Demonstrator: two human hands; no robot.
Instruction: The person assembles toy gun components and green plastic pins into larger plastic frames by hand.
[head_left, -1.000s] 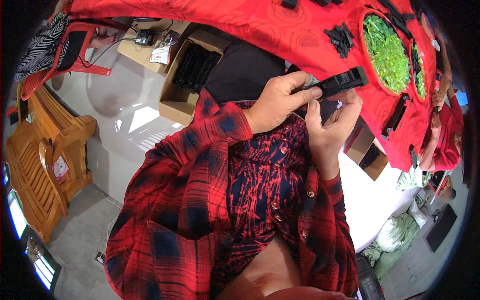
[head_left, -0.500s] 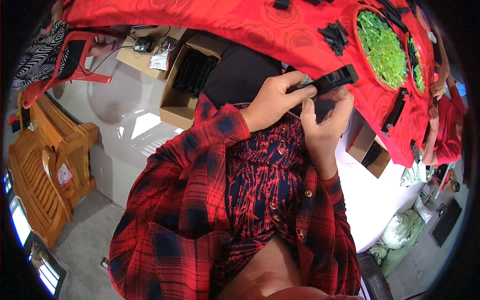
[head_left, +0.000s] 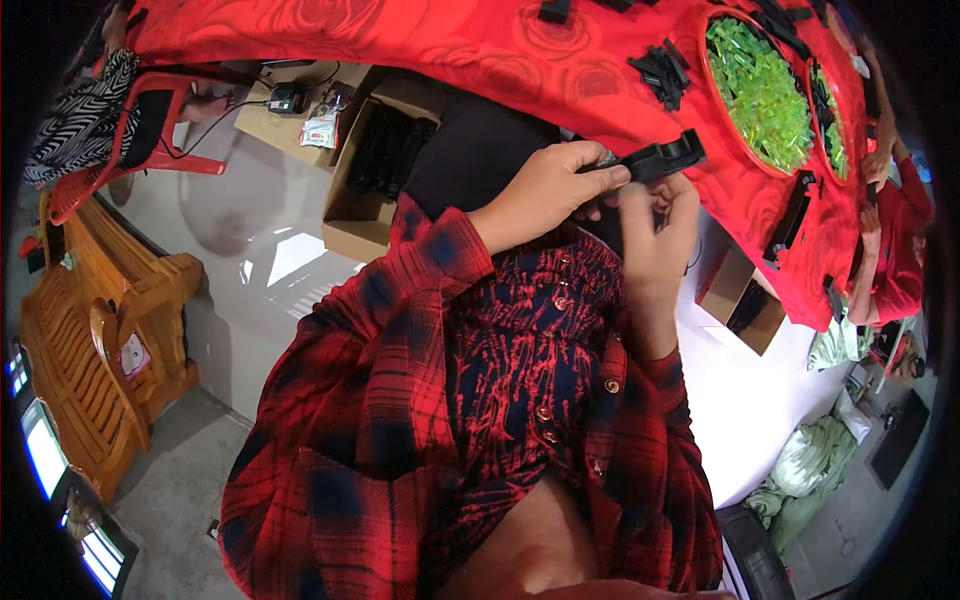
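My left hand (head_left: 556, 192) is closed on one end of a small black plastic part (head_left: 664, 160), thumb on top. The part has an elongated body with a curved cut-out on its far end. It is held over my lap, just in front of the table edge. My right hand (head_left: 660, 222) is right below and beside the part, with fingers bent up toward it. Motion smears its thumb and fingers, so I cannot tell whether they grip anything.
A red-covered table (head_left: 420, 30) carries a red basin (head_left: 706, 62) of green translucent pieces and loose black parts (head_left: 660, 76). Cardboard boxes (head_left: 352, 236) with black parts stand below it. A wooden bench (head_left: 80, 350) is at left. Another person in red (head_left: 900, 250) sits at right.
My right thumb and fingers have shifted and now blur under the black part. The part has moved slightly left, still in my left hand.
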